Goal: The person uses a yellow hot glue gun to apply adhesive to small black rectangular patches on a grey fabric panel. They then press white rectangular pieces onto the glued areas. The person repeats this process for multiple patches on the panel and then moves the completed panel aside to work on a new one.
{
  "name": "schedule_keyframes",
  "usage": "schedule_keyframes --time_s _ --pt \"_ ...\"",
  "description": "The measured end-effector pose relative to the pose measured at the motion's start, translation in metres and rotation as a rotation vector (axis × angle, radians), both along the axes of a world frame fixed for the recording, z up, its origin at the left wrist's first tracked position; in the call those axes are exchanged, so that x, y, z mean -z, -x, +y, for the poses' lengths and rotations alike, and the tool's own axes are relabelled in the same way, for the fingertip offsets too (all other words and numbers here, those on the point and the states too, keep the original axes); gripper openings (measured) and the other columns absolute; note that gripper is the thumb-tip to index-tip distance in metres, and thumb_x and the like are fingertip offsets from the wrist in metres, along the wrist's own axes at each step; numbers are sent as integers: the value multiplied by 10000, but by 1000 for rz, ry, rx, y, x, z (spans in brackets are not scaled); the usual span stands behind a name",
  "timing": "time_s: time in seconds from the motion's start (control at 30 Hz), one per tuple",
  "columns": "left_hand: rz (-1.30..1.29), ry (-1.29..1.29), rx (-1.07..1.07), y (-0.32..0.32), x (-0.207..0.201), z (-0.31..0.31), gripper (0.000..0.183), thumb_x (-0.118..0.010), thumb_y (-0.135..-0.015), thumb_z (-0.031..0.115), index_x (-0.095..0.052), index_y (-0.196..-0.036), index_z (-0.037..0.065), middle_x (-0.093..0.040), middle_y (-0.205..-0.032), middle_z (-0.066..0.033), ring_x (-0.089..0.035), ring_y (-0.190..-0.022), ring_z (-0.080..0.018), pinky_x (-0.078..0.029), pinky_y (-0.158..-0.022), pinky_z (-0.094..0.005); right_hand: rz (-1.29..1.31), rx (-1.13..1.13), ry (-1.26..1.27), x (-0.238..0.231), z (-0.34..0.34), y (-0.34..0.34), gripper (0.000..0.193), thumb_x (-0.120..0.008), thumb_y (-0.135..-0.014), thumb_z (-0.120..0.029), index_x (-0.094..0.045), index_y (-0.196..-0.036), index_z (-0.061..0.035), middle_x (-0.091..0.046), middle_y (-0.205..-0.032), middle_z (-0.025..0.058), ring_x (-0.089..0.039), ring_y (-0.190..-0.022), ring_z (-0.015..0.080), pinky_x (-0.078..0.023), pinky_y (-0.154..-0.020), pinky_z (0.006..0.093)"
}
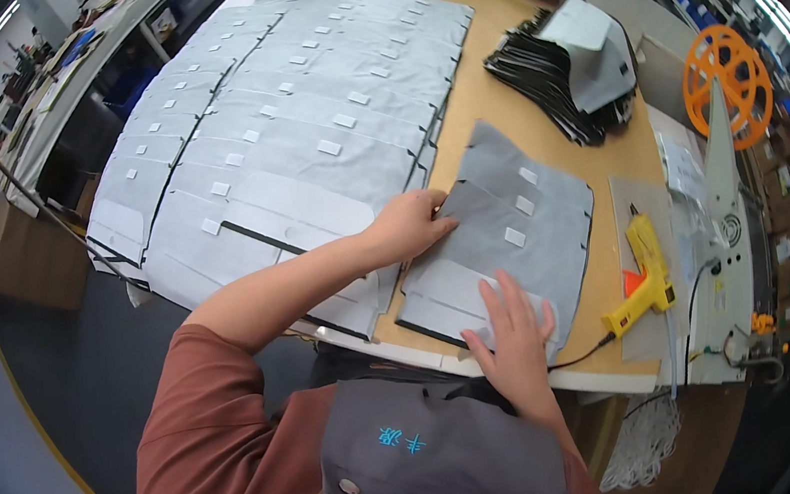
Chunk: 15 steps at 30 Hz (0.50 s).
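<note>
Workshop counter (480,73) carried rows of pale fabric panels (301,83), with one grey fabric panel (552,215) at their right, before the person. The left hand (413,227) met its left edge, fingers curled, whether gripping I couldn't make out; the right hand (512,337) spread flat over its paler lower band (448,300). Turquoise characters (402,439) were stitched on the grey apron (475,458)

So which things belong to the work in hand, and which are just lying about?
Seemingly in use:
Grey fabric piece, at left hand and right hand
Pale grey panels
Yellow glue gun, perhaps (unheld)

Seemingly lying about:
Orange reel
White cord bundle
</note>
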<state>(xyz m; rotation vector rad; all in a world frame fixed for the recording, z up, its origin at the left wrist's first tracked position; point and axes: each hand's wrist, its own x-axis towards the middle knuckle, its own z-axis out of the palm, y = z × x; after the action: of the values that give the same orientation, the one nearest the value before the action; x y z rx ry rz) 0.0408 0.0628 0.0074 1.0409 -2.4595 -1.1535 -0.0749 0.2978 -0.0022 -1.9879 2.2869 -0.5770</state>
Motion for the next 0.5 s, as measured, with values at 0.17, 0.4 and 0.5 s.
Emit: schedule_keyframes --time_s 0.17,0.4,0.5 --pt "44 243 76 4 -63 -97 324 -734 -823 290 -710 -1008 26 -709 -926 -213 -682 -862 -373 -527 -769 -433 77 30 146 0 -4 17 606 -727 -844 -263 -519 -1394 -117 -421 -1502 137 -448 -1336 273 -232 -1092 555" --pt "-51 383 -26 -40 -118 -303 340 -729 -871 261 -702 -1116 26 -718 -974 -137 -661 -889 -222 -504 -832 -343 74 101 46 20 -25 20 537 -707 -831 -206 -563 -1328 -61 -439 -1476 194 -477 -1275 335 -312 -1065 511" --pt "-85 458 -73 -64 -114 -392 357 -732 -867 284 -673 -1035 -25 -690 -920 -147 -616 -844 -216 -483 -794 -371 60 156 -18 23 -30 20 528 -686 -833 -224 -569 -1318 -51 -471 -1445 194 -496 -1247 350 -328 -1060 490"
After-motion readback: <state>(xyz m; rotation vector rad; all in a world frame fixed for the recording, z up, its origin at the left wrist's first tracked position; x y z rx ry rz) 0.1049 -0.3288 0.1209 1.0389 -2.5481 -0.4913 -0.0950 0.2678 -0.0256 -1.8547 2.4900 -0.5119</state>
